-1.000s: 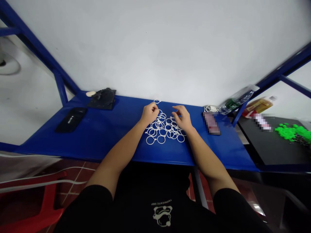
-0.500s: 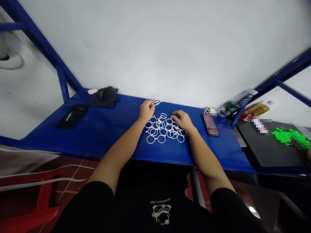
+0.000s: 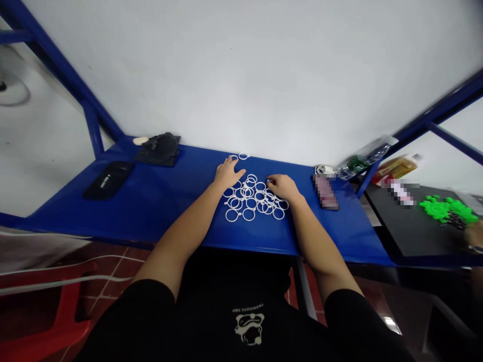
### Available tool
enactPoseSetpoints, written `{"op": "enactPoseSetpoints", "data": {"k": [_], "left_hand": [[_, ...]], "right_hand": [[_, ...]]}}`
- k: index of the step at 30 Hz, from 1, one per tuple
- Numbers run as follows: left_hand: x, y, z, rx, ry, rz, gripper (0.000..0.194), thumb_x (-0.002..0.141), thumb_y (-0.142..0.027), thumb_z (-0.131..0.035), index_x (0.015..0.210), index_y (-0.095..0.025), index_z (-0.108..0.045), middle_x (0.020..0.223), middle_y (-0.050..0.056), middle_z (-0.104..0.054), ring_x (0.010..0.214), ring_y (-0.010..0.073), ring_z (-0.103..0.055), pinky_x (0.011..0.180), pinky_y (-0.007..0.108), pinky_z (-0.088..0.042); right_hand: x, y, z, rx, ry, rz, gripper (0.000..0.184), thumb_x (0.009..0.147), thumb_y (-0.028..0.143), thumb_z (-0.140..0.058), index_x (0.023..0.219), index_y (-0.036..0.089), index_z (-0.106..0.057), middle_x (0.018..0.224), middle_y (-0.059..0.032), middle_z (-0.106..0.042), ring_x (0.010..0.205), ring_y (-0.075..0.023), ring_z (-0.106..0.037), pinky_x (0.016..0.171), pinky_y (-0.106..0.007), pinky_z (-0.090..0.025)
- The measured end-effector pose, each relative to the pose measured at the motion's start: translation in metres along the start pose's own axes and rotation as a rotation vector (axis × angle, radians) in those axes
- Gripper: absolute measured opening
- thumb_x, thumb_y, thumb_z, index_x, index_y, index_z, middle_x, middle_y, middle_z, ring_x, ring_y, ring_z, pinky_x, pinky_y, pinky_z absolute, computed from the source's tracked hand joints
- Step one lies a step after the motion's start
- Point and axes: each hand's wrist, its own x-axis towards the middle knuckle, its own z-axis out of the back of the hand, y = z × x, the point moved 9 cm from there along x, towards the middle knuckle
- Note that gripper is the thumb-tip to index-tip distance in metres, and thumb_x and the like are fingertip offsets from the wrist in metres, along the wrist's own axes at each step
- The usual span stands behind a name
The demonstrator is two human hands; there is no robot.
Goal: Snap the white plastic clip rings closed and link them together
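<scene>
Many thin white rings with small tabs, like curtain rings [image 3: 249,214], lie in a loose, overlapping pile on the blue table [image 3: 166,211]. At the pile's far left, my left hand [image 3: 226,174] is open, palm down, thumb and fingers apart. Just past its fingertips, a separate white ring [image 3: 244,156] lies by the wall, with another one beside it partly covered by the fingers. Over the pile's right edge, my right hand [image 3: 283,186] has its fingers curled together. A small pale bit shows at its fingertips; what it belongs to is unclear.
Black plastic [image 3: 160,151] and a dark phone-like object [image 3: 108,181] lie at left. To the right are a coiled white cable [image 3: 325,171], a blurred-out flat object [image 3: 325,192] and a plastic bottle [image 3: 366,158]. Green pieces [image 3: 447,208] lie on a neighbouring dark table, near another person's hand [image 3: 474,235].
My left hand has let go of the white ring it held near the wall; its fingers have spread and it has drawn back slightly. My right hand stays nearly in place, fingers more curled.
</scene>
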Motion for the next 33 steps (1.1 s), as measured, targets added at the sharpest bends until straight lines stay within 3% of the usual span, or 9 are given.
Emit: {"op": "enactPoseSetpoints", "data": {"k": [4, 7, 12, 18, 24, 28, 33], "left_hand": [[-0.003, -0.005, 0.011, 0.045, -0.039, 0.022, 0.043, 0.095, -0.04, -0.079, 0.133, -0.021, -0.075, 0.143, 0.017, -0.071, 0.138, 0.0372, -0.064, 0.12, 0.052, -0.048], [-0.006, -0.008, 0.012, 0.111, 0.018, 0.073, 0.041, 0.099, -0.042, -0.073, 0.136, -0.023, -0.074, 0.131, 0.012, -0.078, 0.129, 0.0338, -0.069, 0.119, 0.051, -0.047], [-0.01, -0.017, 0.008, 0.118, 0.099, 0.045, 0.041, 0.102, -0.042, -0.072, 0.139, -0.024, -0.073, 0.144, 0.011, -0.075, 0.138, 0.0332, -0.066, 0.134, 0.059, -0.025], [-0.015, -0.038, 0.007, 0.03, 0.129, -0.141, 0.032, 0.104, -0.035, -0.068, 0.131, -0.019, -0.077, 0.133, 0.012, -0.079, 0.127, 0.0296, -0.071, 0.115, 0.045, -0.052], [-0.035, -0.067, -0.016, 0.063, 0.305, -0.397, 0.029, 0.103, -0.038, -0.069, 0.125, -0.024, -0.082, 0.128, 0.008, -0.08, 0.12, 0.029, -0.07, 0.11, 0.046, -0.054], [-0.039, -0.07, -0.023, 0.087, 0.343, -0.447, 0.028, 0.103, -0.037, -0.067, 0.124, -0.026, -0.082, 0.127, 0.008, -0.08, 0.119, 0.029, -0.07, 0.109, 0.047, -0.054], [-0.036, -0.066, -0.021, 0.103, 0.337, -0.425, 0.029, 0.104, -0.031, -0.066, 0.128, -0.027, -0.081, 0.128, 0.008, -0.08, 0.119, 0.0277, -0.071, 0.11, 0.046, -0.053]], "right_hand": [[-0.002, -0.002, 0.006, -0.06, -0.027, -0.061, 0.022, 0.09, 0.021, -0.069, 0.106, 0.026, -0.084, 0.108, -0.0094, -0.085, 0.099, -0.0295, -0.076, 0.085, -0.036, -0.058], [-0.003, -0.005, 0.011, -0.009, -0.055, -0.107, 0.025, 0.094, 0.022, -0.062, 0.112, 0.024, -0.079, 0.108, -0.008, -0.084, 0.099, -0.0273, -0.076, 0.084, -0.034, -0.056], [-0.001, -0.005, 0.009, 0.183, -0.085, -0.046, 0.037, 0.097, 0.018, -0.055, 0.128, 0.023, -0.073, 0.104, -0.0049, -0.084, 0.094, -0.0249, -0.077, 0.086, -0.034, -0.057], [0.003, -0.003, 0.004, 0.239, -0.146, 0.089, 0.033, 0.101, 0.022, -0.051, 0.119, 0.021, -0.079, 0.116, -0.0088, -0.083, 0.104, -0.0257, -0.076, 0.101, -0.039, -0.057], [0.004, -0.008, 0.006, 0.256, -0.213, 0.11, 0.033, 0.099, 0.022, -0.05, 0.11, 0.021, -0.081, 0.11, -0.0081, -0.083, 0.102, -0.0261, -0.076, 0.1, -0.04, -0.058], [0.003, -0.014, 0.006, 0.257, -0.238, 0.093, 0.034, 0.098, 0.021, -0.049, 0.11, 0.021, -0.081, 0.11, -0.0085, -0.082, 0.103, -0.0267, -0.076, 0.099, -0.04, -0.059], [0.005, -0.015, 0.004, 0.279, -0.257, 0.133, 0.04, 0.105, 0.025, -0.047, 0.129, 0.021, -0.078, 0.111, -0.0107, -0.081, 0.106, -0.0274, -0.075, 0.102, -0.044, -0.059]]}}
